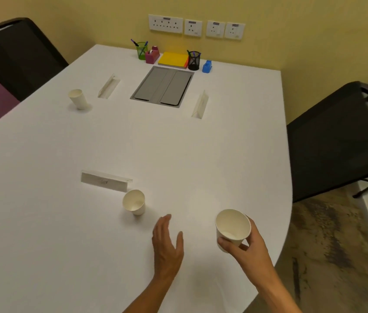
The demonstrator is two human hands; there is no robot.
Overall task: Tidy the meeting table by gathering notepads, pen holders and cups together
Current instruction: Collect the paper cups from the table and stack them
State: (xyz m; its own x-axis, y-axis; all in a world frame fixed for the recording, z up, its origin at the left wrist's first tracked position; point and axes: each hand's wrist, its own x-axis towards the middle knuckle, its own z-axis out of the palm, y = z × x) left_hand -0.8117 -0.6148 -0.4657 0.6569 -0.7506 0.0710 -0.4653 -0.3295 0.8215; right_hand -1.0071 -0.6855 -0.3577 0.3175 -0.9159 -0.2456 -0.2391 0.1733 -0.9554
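left hand (167,247) is reaching for the near cup (134,202) while the right hand (247,242) is carrying another cup (232,229)

the left fingers (164,222) are spread and released, hovering just above the table (43,222); the near cup is standing upright ahead and to the left of them, near but apart, its long axis vertical and mouth up, beside a folded name card (105,181); the left hand is the nearer one; the right fingers (228,242) are grasping their cup around its lower wall, off to the right; a third cup (78,98) is sitting well apart, far ahead-left; the pen holders (142,50) and notepads (173,59) are grouped far ahead.
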